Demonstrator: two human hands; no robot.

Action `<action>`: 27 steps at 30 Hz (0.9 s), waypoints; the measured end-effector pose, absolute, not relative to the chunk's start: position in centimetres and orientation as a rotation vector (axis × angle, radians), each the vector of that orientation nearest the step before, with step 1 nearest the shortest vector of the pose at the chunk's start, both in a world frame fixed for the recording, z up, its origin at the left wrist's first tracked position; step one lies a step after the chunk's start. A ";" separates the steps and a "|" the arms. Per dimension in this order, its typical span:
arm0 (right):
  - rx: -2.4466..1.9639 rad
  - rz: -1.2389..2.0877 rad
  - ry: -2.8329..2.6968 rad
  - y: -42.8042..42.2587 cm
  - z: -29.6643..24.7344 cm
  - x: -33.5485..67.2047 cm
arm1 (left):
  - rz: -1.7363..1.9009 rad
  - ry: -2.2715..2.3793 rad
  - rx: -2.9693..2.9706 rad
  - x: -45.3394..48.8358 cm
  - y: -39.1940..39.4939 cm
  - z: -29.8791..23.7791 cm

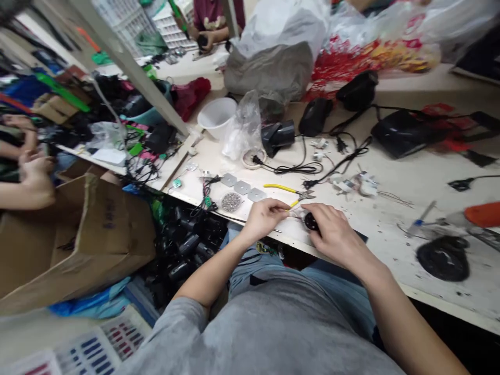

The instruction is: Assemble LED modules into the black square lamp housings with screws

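My right hand [336,232] is closed around a small black round part [311,221] at the front of the workbench. Thin wires [296,212] run from that part toward my left hand [266,219], whose thumb and fingers are pinched together on their ends. Just beyond both hands lie yellow-handled cutting pliers [280,186], jaws pointing right. A round dish of small screws [232,202] stands left of my left hand. Several flat grey metal plates [242,187] lie in a row behind the dish.
Small motors [365,183] with wires lie to the right, near black power cords [300,168]. A white bucket [217,115] and hair-dryer-like black housings [402,133] stand farther back. An orange-handled tool [482,214] is at right. A cardboard box [117,224] and co-workers' hands [33,169] are at left.
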State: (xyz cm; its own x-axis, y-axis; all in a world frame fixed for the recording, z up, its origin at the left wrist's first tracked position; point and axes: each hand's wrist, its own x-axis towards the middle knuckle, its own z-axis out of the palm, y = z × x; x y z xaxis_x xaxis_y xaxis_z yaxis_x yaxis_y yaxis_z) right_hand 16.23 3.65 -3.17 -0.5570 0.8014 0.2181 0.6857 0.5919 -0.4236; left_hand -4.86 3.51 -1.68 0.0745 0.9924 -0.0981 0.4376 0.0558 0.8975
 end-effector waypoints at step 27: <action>-1.388 0.389 -2.520 5.6 -3.7 17.3 | 1.322 2.701 1.455 -24.9 -4.3 -0.2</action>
State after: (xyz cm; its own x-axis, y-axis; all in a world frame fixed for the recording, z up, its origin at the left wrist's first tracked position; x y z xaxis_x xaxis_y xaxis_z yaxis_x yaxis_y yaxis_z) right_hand 17.27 5.65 -3.71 -0.5210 0.8499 0.0791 0.7865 0.5140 -0.3423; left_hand -24.89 -4.35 -0.18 -0.6048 0.6190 0.5010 0.7754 0.3142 0.5478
